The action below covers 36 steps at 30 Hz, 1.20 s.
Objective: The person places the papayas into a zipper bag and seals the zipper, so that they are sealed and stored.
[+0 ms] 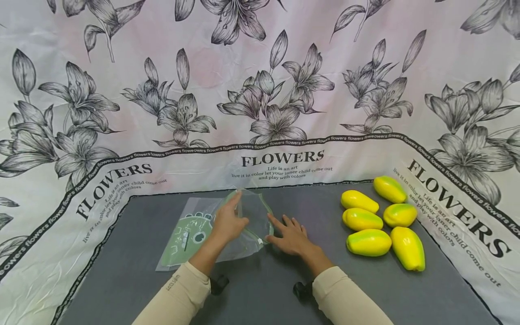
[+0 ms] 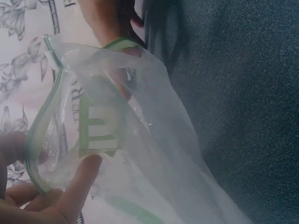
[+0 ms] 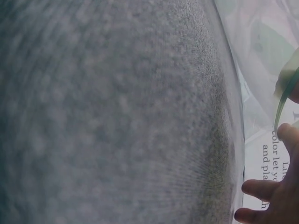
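A floral cloth (image 1: 280,104) is hanging behind the work, its lower edge meeting the grey surface (image 1: 126,253), which is carrying everything else. The clear bag (image 1: 239,248) is lying near the middle of the surface, its green-printed part flat on the left and its mouth end lifted toward the right. Its film is looking thin and limp, so the chief risk is the walls sagging together if either side is losing support.

Six yellow-green fruits (image 1: 369,243) are sitting well apart from it on the right; being rounded, one could be rolling off after a knock.

The left hand (image 1: 229,221) is holding the bag near its mouth, fingers close together on the film; too light a hold could be letting the slick plastic slip. The right hand (image 1: 289,235) is touching the mouth's right side with its fingers spread wide, apparently not gripping, so that side could be springing away.

The green zip strip (image 1: 266,205) is bowing, and a hard pull could be creasing it. Smallest, the white slider (image 1: 260,241) is sitting at the near corner, where it could be snagging fingers.
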Available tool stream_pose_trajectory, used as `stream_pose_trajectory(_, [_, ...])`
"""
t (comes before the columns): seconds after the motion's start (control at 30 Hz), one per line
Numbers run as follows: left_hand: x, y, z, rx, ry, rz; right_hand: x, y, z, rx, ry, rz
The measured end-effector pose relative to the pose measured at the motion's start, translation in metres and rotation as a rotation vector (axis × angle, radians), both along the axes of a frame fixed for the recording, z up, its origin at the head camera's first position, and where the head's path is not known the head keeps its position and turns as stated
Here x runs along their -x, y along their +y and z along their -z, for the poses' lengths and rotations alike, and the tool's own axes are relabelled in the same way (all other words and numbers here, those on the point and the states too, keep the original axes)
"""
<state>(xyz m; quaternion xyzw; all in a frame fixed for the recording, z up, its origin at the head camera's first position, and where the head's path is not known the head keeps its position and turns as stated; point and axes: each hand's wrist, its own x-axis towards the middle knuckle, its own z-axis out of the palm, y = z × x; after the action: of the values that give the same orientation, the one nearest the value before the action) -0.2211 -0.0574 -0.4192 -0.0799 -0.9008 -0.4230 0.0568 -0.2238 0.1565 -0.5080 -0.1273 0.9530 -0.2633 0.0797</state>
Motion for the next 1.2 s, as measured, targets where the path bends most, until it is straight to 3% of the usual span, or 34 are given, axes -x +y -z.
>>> stream_pose_trajectory(0.3, [-0.0016,-0.0028,-0.0037,-0.172,-0.071,-0.015,0.0008,0.0009,0.0004,0.013,0.007,0.008])
stream_pose_trajectory(0.57, [-0.0012,-0.0039,-0.0051,-0.22,-0.098,-0.024,0.0004,0.0009,0.0008,0.027,0.018,0.019])
stream_pose_trajectory(0.93, [-0.0003,-0.001,-0.0027,-0.161,-0.115,-0.042,0.0004,0.0004,-0.0019,0.037,0.025,-0.004])
stream_pose_trajectory(1.2, [-0.0016,-0.0002,-0.0028,-0.116,-0.096,-0.046,-0.0003,0.0003,-0.0075,0.077,0.092,-0.04])
